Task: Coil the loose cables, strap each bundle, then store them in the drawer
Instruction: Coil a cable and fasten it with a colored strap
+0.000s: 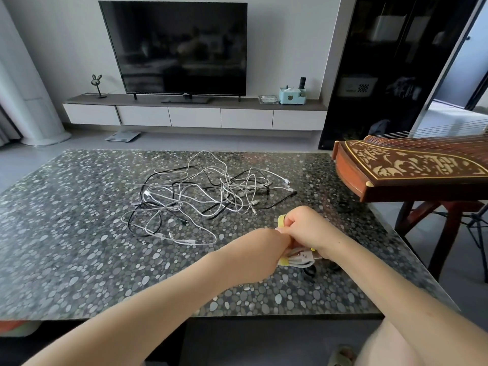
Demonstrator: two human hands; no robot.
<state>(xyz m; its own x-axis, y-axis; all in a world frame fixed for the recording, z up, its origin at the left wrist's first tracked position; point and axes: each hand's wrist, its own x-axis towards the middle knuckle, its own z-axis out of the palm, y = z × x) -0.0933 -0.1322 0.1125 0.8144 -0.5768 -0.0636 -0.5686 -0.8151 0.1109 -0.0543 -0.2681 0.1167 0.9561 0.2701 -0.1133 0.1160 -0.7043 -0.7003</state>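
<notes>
Left hand point(264, 249) holds bundle point(299, 261), right hand point(309, 228) pinches strap point(281, 221).

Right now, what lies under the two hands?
A coiled white cable bundle with a yellow strap, over the table. The left hand and right hand cover its top; the strap's fastening is hidden.

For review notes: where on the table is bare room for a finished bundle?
Bare: the left third of the table, from its edge to the cable tangle, and the near-left corner. Crowded: the centre and right front, where the left hand and right hand grip the strapped bundle.
</notes>
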